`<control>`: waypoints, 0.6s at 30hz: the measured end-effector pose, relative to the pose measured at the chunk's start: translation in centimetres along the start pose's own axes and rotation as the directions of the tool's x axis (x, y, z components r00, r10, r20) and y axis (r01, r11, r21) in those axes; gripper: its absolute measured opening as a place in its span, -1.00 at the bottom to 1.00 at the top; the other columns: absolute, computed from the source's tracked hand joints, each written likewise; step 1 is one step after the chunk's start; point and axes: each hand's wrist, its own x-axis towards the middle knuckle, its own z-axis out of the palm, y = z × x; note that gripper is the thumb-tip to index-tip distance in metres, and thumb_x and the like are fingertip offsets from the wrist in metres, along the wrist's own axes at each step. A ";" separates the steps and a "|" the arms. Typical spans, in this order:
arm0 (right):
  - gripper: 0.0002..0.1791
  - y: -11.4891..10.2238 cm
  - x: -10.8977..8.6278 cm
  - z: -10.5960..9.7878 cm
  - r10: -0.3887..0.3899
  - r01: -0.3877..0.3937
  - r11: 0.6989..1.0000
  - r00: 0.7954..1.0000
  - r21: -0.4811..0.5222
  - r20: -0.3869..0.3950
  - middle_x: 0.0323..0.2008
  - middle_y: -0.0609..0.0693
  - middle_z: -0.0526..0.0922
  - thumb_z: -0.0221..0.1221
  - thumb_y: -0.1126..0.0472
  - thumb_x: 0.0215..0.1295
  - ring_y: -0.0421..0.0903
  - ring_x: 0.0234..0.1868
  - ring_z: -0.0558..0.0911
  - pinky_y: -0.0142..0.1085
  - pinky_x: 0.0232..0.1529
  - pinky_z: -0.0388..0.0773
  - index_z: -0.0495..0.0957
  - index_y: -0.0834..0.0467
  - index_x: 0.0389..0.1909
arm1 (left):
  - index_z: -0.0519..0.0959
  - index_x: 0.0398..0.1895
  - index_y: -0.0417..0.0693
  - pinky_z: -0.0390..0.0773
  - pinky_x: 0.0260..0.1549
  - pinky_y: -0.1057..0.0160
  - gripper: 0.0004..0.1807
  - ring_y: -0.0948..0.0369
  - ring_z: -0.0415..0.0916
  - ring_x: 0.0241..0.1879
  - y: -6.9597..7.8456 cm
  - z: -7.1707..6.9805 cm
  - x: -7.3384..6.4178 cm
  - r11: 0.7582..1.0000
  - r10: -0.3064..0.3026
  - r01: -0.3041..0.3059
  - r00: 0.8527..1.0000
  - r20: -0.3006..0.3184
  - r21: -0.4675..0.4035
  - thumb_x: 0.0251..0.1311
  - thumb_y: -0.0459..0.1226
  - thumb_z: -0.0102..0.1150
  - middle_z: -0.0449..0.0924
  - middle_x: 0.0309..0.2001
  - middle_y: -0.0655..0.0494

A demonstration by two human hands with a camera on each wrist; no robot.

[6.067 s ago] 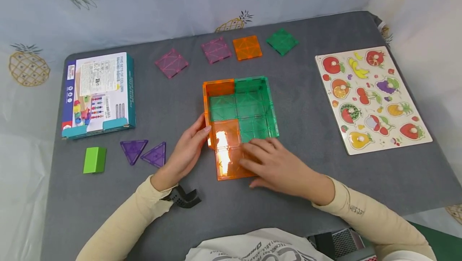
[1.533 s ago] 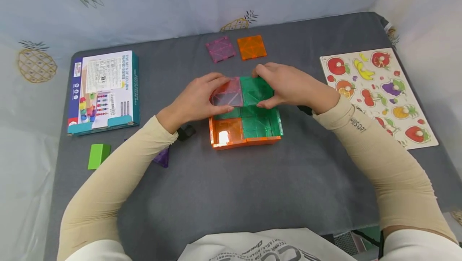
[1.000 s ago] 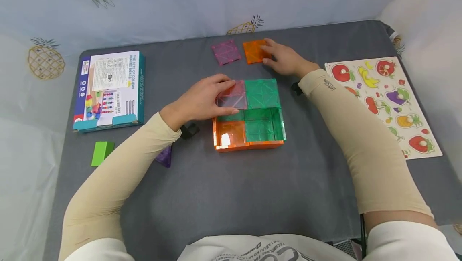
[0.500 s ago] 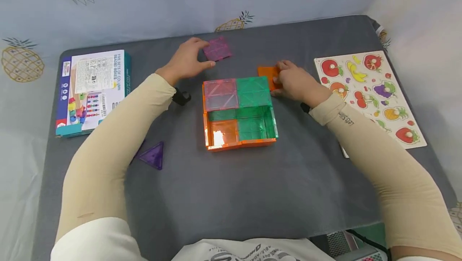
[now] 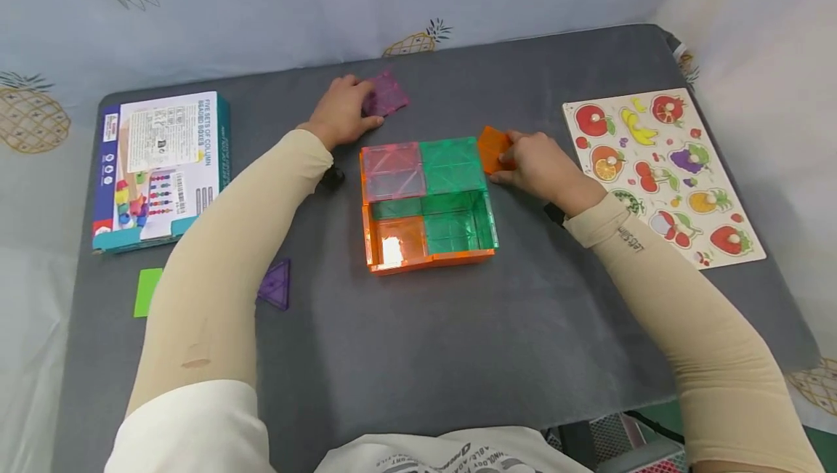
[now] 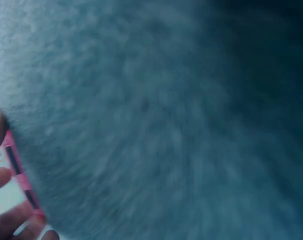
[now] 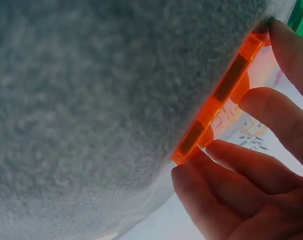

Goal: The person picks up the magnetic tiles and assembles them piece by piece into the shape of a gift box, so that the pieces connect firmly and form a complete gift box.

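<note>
A box of see-through orange and green magnetic tiles (image 5: 428, 262) stands mid-table. A pink tile (image 5: 394, 171) and a green tile (image 5: 453, 164) lie side by side over its back half; the front half is uncovered. My left hand (image 5: 341, 111) holds another pink magnetic tile (image 5: 386, 95) by its edges, behind the box. In the left wrist view only this tile's pink edge (image 6: 22, 175) shows between the fingers. Beside the box's back right corner, my right hand (image 5: 539, 168) grips an orange magnetic tile (image 5: 493, 147), thumb and fingertips at its edges in the right wrist view.
A boxed toy set (image 5: 163, 160) lies at the left. Near my left sleeve are a green block (image 5: 147, 291) and a purple triangle tile (image 5: 276, 285), partly hidden by the sleeve. A wooden fruit puzzle board (image 5: 663, 175) lies at the right.
The box's front flap has been raised into a wall, and a pink and a green tile now cover its back half. My right hand drew the orange tile nearer; my left took the pink tile.
</note>
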 end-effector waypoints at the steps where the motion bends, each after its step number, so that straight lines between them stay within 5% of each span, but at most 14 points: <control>1: -0.63 0.1 0.0 0.0 0.003 -0.003 1.000 1.000 0.004 -0.003 -0.21 0.20 0.50 0.33 0.04 0.17 0.12 -0.35 0.49 -0.05 -0.24 0.53 0.71 0.33 -0.30 | 0.25 0.38 -0.19 0.17 0.31 -0.07 -0.33 -0.15 0.17 0.30 0.1 -0.3 -0.3 1.000 0.003 -0.003 1.000 0.011 0.006 0.30 -0.05 0.10 0.27 0.28 -0.27; 6: -0.52 0.5 -0.3 0.0 0.047 -0.047 0.997 0.999 0.055 -0.009 0.09 0.30 0.52 0.33 0.03 0.18 0.25 -0.06 0.55 0.05 0.02 0.51 0.65 0.35 -0.06 | 0.31 0.35 -0.25 0.22 0.29 -0.07 -0.31 -0.14 0.25 0.26 0.6 -2.0 -2.7 0.999 0.042 -0.041 0.999 0.031 -0.012 0.25 -0.05 0.15 0.37 0.24 -0.26; 11: -0.43 0.7 -0.6 -0.2 0.083 -0.084 0.992 0.996 0.089 0.011 0.27 0.38 0.37 0.31 0.03 0.20 0.35 0.15 0.45 0.13 0.19 0.37 0.55 0.34 0.11 | 0.38 0.32 -0.18 0.21 0.30 -0.10 -0.34 -0.11 0.25 0.29 1.6 -3.7 -6.8 0.988 0.125 -0.129 0.991 -0.053 -0.086 0.22 -0.03 0.19 0.37 0.27 -0.19; 14: -0.35 0.5 -0.6 -0.2 0.093 -0.097 0.991 0.995 0.089 0.042 0.31 0.41 0.31 0.28 -0.04 0.22 0.36 0.22 0.39 0.15 0.24 0.32 0.49 0.33 0.18 | 0.48 0.24 -0.14 0.26 0.25 -0.10 -0.39 -0.08 0.29 0.26 2.4 -3.9 -10.1 0.965 0.209 -0.228 0.968 -0.140 -0.132 0.16 -0.06 0.28 0.40 0.23 -0.15; 18: -0.26 0.2 -0.3 0.0 0.091 -0.096 0.993 0.994 0.075 0.062 0.34 0.41 0.26 0.26 -0.10 0.22 0.36 0.31 0.30 0.16 0.29 0.25 0.41 0.34 0.25 | 0.57 0.13 -0.16 0.36 0.15 -0.10 -0.44 -0.05 0.35 0.19 3.5 -2.7 -14.5 0.915 0.340 -0.373 0.917 -0.209 -0.151 0.06 -0.11 0.38 0.45 0.18 -0.14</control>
